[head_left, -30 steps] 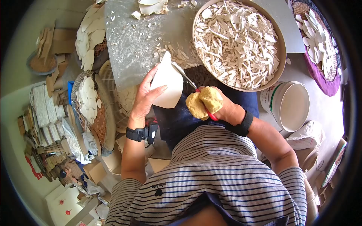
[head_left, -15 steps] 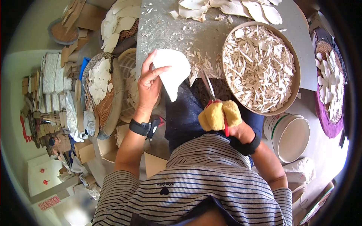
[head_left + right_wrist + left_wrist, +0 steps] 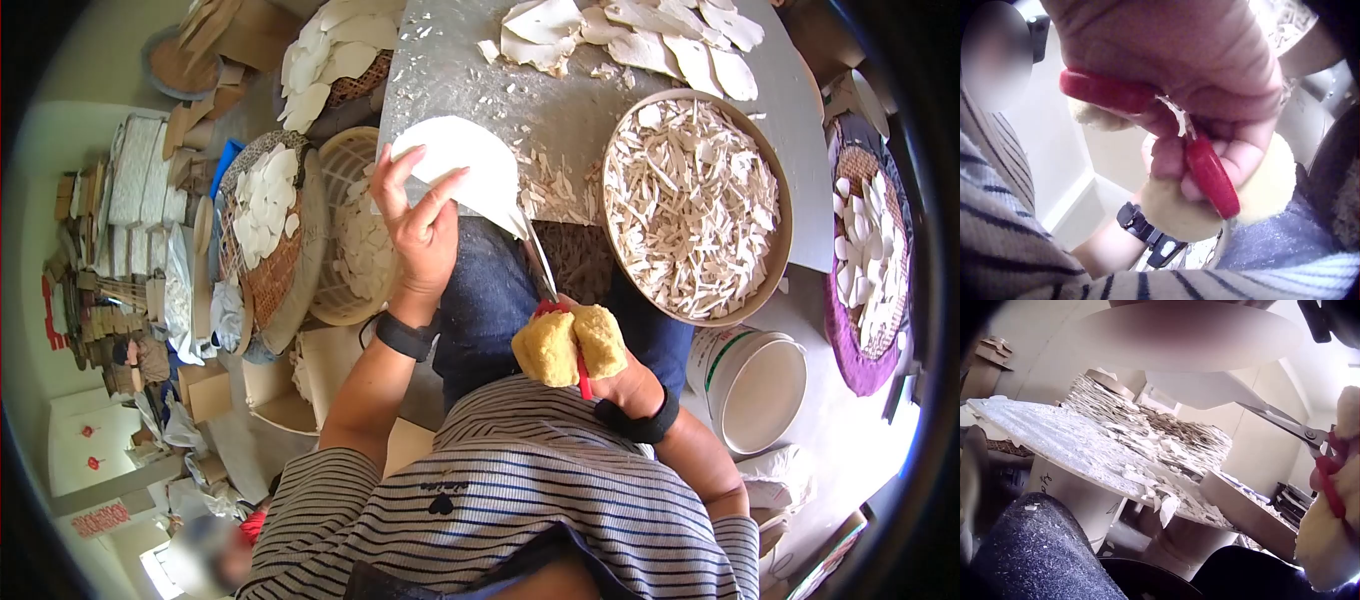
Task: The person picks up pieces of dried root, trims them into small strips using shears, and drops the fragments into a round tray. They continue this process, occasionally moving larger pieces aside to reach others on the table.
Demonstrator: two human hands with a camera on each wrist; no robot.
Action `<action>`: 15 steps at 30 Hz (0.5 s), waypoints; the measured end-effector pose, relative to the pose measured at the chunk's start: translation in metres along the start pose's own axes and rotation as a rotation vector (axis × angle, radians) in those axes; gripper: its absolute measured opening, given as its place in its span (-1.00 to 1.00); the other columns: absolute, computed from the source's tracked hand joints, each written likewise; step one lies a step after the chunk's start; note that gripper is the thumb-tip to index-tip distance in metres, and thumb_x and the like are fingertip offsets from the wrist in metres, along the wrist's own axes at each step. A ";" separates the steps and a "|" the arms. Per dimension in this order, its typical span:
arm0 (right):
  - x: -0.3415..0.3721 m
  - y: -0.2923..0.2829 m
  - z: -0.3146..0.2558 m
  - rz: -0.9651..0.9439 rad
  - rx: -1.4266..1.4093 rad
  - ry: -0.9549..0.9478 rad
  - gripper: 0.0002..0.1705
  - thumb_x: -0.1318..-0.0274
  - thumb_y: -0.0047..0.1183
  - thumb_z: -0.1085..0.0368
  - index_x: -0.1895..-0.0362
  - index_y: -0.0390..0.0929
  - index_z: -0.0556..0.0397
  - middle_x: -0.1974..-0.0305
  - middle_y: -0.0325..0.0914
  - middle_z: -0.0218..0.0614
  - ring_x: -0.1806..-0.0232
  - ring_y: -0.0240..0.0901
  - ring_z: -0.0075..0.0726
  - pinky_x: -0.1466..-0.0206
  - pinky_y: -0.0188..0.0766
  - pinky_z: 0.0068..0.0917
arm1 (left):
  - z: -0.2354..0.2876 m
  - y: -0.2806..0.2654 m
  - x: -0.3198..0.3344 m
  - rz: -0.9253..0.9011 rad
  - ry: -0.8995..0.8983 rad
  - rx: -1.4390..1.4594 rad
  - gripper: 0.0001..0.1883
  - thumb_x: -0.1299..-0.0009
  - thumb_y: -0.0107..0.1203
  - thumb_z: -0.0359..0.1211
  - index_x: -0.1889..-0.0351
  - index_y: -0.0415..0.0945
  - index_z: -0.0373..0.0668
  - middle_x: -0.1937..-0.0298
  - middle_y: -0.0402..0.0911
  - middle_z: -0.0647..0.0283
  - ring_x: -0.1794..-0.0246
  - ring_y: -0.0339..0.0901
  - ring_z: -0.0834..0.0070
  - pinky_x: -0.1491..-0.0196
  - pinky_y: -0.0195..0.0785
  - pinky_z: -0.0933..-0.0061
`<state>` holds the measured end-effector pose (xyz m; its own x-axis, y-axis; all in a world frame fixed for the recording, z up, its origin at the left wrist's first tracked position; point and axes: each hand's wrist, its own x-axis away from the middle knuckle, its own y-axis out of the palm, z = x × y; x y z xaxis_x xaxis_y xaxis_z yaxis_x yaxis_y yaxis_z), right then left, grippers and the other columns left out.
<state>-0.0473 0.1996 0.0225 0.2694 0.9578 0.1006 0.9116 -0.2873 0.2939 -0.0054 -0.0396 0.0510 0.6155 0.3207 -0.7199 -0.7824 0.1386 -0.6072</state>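
The left hand (image 3: 428, 240) is pinching a smooth white curved sheet (image 3: 462, 160) between thumb and fingers, near the edge of the grey flat-topped table (image 3: 450, 85); the right hand (image 3: 630, 385) is gripping red-handled metal scissors (image 3: 542, 262), padded in fuzzy yellow, blades touching the sheet. Lettering on the striped knit shirt (image 3: 400, 530) is staying too small for me to read. Beyond, a round tan-rimmed tray (image 3: 787, 215) is holding white slivers (image 3: 690, 200).

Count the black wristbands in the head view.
2. One black wristband is on the wrist of the left hand, which holds the flat white piece; the other is on the wrist of the right hand, which holds the red-handled metal scissors.
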 end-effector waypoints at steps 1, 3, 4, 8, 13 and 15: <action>0.000 0.001 0.002 0.034 -0.082 -0.009 -0.31 0.11 0.25 0.32 -0.13 0.21 0.11 0.06 0.41 -0.32 0.05 0.36 -0.44 -0.06 0.29 -0.49 | -0.001 0.002 0.001 0.006 -0.003 0.009 -0.59 0.03 0.06 -0.68 0.32 0.65 0.05 0.01 0.39 0.29 -0.17 0.21 0.19 -0.27 0.01 0.13; 0.002 0.006 0.015 0.098 -0.246 -0.029 -0.50 0.03 0.15 0.43 -0.04 0.28 0.11 0.13 0.41 -0.34 0.12 0.38 -0.45 0.05 0.35 -0.54 | -0.001 0.003 0.002 0.011 -0.005 0.023 -0.58 0.03 0.04 -0.69 0.30 0.65 0.02 0.00 0.39 0.27 -0.20 0.19 0.18 -0.27 0.01 0.15; 0.005 0.002 0.034 0.075 -0.353 0.006 -0.42 0.01 0.14 0.43 -0.12 0.22 0.11 0.07 0.40 -0.30 0.05 0.37 -0.41 -0.04 0.33 -0.49 | 0.000 0.002 0.002 0.009 -0.003 0.029 -0.57 0.02 0.02 -0.71 0.29 0.65 -0.01 -0.01 0.39 0.26 -0.22 0.16 0.17 -0.27 0.00 0.18; 0.007 0.001 0.044 0.053 -1.032 0.106 -0.39 0.07 0.18 0.46 -0.12 0.23 0.09 0.06 0.40 -0.32 0.03 0.36 -0.40 -0.10 0.32 -0.41 | 0.000 0.001 -0.001 0.004 0.004 0.032 -0.57 0.05 0.05 -0.70 0.30 0.65 0.01 0.01 0.40 0.27 -0.19 0.19 0.18 -0.25 0.01 0.16; 0.010 -0.006 0.029 0.058 -0.724 0.062 -0.46 0.11 0.23 0.39 -0.01 0.31 0.07 0.11 0.41 -0.38 0.08 0.36 -0.49 -0.04 0.33 -0.48 | 0.001 -0.005 -0.018 -0.090 0.104 -0.074 -0.57 0.05 0.08 -0.68 0.29 0.63 0.04 0.07 0.44 0.34 -0.14 0.25 0.19 -0.22 0.02 0.17; 0.013 -0.014 0.032 0.018 -0.566 0.046 -0.51 0.01 0.11 0.30 -0.04 0.29 0.04 0.06 0.38 -0.36 0.03 0.33 -0.45 -0.11 0.28 -0.45 | -0.010 0.000 -0.026 -0.202 0.113 0.120 -0.77 -0.08 0.08 -0.62 0.32 0.55 -0.16 0.28 0.49 0.32 0.12 0.45 0.43 -0.01 0.24 0.36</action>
<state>-0.0465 0.2160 -0.0110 0.2583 0.9547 0.1475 0.5952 -0.2776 0.7541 -0.0208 -0.0578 0.0663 0.7620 0.1695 -0.6251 -0.6439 0.3017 -0.7031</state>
